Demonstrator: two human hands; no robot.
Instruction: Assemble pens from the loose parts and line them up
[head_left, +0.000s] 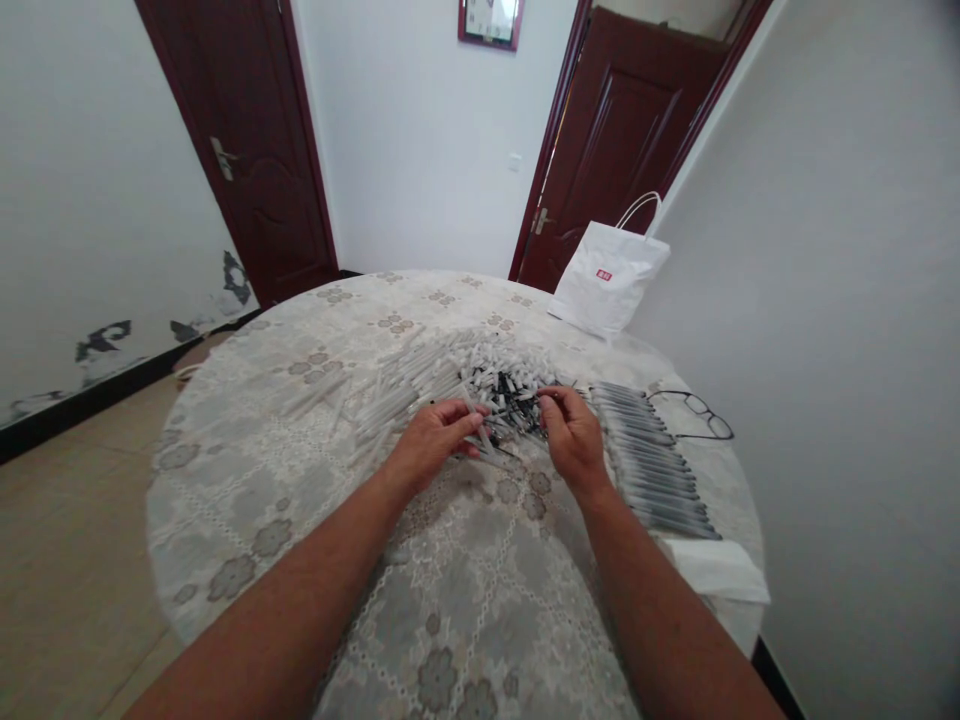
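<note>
My left hand pinches a clear pen barrel between thumb and fingers, tilted over the front of a loose pile. My right hand is closed at the pile's right side, thumb against forefinger. A small pale piece shows at its fingertips, too small to make out. Behind and between the hands lie many small white and black pen parts. Long translucent barrels are heaped to the left of them. On the right, a row of grey pens lies side by side.
A patterned cloth covers the round table. Eyeglasses lie beyond the pen row, and a folded white sheet sits at its near end. A white bag with handles stands at the back right. A wall runs along the right edge.
</note>
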